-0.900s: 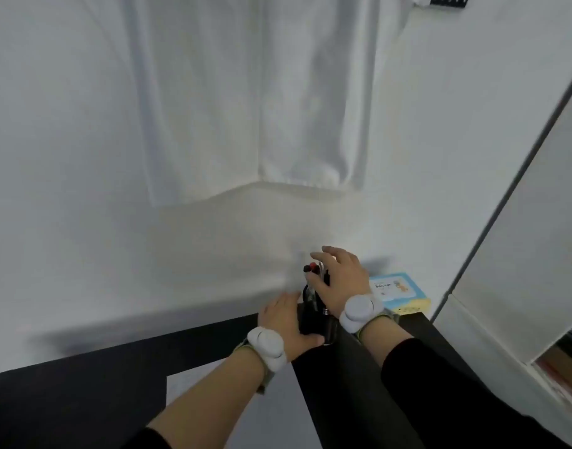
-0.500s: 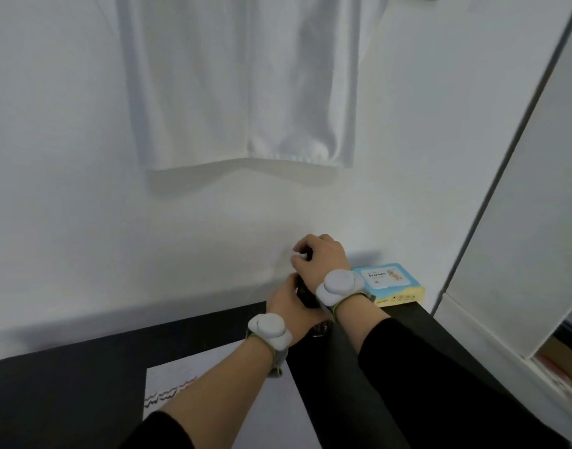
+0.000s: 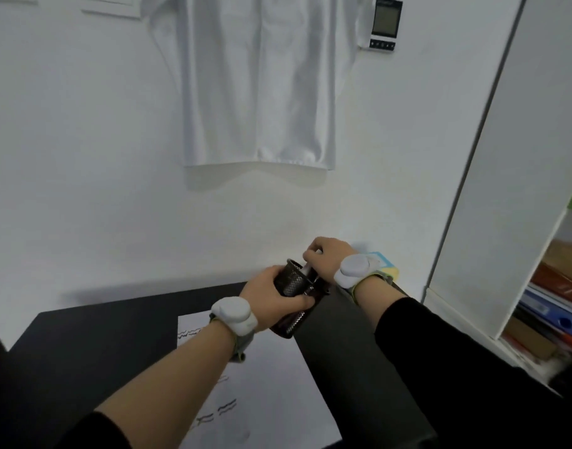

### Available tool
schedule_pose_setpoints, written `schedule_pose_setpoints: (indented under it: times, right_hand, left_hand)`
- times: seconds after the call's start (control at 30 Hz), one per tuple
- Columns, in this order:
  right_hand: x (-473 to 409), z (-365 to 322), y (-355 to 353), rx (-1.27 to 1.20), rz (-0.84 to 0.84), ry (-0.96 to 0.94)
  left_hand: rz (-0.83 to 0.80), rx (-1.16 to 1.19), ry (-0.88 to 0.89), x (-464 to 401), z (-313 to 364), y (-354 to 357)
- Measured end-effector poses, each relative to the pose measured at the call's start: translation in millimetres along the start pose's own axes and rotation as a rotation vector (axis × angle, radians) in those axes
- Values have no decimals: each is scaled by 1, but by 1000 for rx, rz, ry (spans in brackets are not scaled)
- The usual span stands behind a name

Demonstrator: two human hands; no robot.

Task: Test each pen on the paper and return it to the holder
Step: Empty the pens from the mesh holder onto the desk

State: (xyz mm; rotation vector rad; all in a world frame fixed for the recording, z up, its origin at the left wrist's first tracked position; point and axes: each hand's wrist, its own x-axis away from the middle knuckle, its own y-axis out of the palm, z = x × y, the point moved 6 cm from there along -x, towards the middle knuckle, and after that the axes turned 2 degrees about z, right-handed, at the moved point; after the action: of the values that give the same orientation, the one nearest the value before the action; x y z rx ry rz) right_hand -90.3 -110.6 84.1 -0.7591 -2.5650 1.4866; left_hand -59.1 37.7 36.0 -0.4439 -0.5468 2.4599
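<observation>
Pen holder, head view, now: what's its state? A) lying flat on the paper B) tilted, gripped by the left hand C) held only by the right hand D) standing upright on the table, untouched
B: the left hand wraps round the mesh pen holder, which leans with its mouth toward the wall, while the right hand pinches a pen at its opening.

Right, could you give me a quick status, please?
Left hand grips mesh holder, tilted. Right hand pinches a pen at its rim. Nothing blocking.
</observation>
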Motion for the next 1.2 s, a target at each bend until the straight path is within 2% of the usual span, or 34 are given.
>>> schedule_pose_setpoints:
  times: [0.17,0.3,0.4,0.5,0.7,0.83,1.03,1.13,1.2]
  right_hand:
    - [44,5,-1,-55,-112,64]
    - [88,13,6,-485,-170,249]
    - [107,21,25,-600,-171,296]
    - [124,30,44,-742,-192,384]
    - [123,47,65,-806,-138,458]
    - [110,55,71,-763,-93,457]
    - [79,84,70,-620,-67,574]
    - [64,93,65,-403,-36,505]
    - [58,88,66,-355,-34,433]
  left_hand:
    - [-25,-319,95,36,30,-9]
    - [-35,-684,188,60,43,-12]
    - [-30,-957,307,73,49,-11]
    - [-66,-1109,383,77,52,-7]
    - [-97,-1230,474,75,41,10]
    - [-47,-1239,530,70,33,16]
    - [-19,-1193,425,38,1,-11]
    - [-28,-1216,345,25,-20,-30]
    - [-26,-1235,317,19,-32,-38]
